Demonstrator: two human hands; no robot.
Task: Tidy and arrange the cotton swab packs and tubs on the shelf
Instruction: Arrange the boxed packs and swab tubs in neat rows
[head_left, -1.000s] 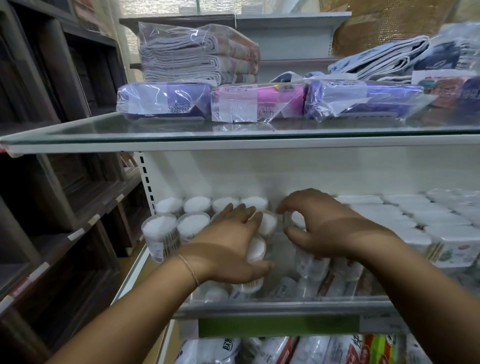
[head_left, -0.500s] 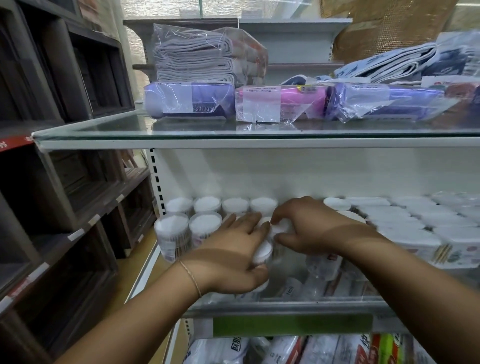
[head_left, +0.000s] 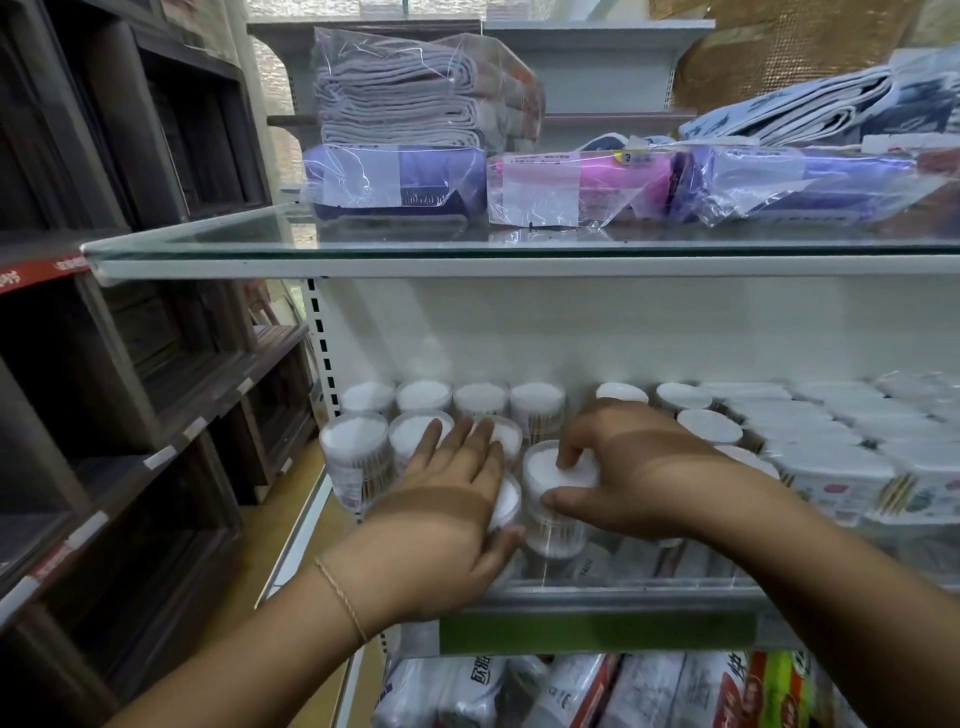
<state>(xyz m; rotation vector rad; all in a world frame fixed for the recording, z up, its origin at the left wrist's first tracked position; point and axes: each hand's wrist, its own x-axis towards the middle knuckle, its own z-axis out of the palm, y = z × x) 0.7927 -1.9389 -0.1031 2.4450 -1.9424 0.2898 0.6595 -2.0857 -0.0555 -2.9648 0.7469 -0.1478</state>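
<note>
Round clear cotton swab tubs stand in rows at the left end of the glass shelf (head_left: 597, 584). My right hand (head_left: 623, 467) grips one tub (head_left: 545, 488) from above, fingers on its lid and thumb at its front side. My left hand (head_left: 447, 499) lies flat over a neighbouring tub (head_left: 506, 499), fingers straight, thumb under its front. A back row of tubs (head_left: 480, 397) stands against the rear wall. Flat white swab packs (head_left: 810, 441) fill the right part of the shelf.
An upper glass shelf (head_left: 363, 249) carries bagged purple and pink packs (head_left: 576, 182) and folded cloths (head_left: 410, 93), close above my hands. Dark wooden shelving (head_left: 130, 312) stands to the left. More packaged goods (head_left: 623, 691) lie on the shelf below.
My right hand has drawn a tub from further back toward the front and now holds it beside the left hand. The left hand stays on its tub. The camera shifted slightly left.
</note>
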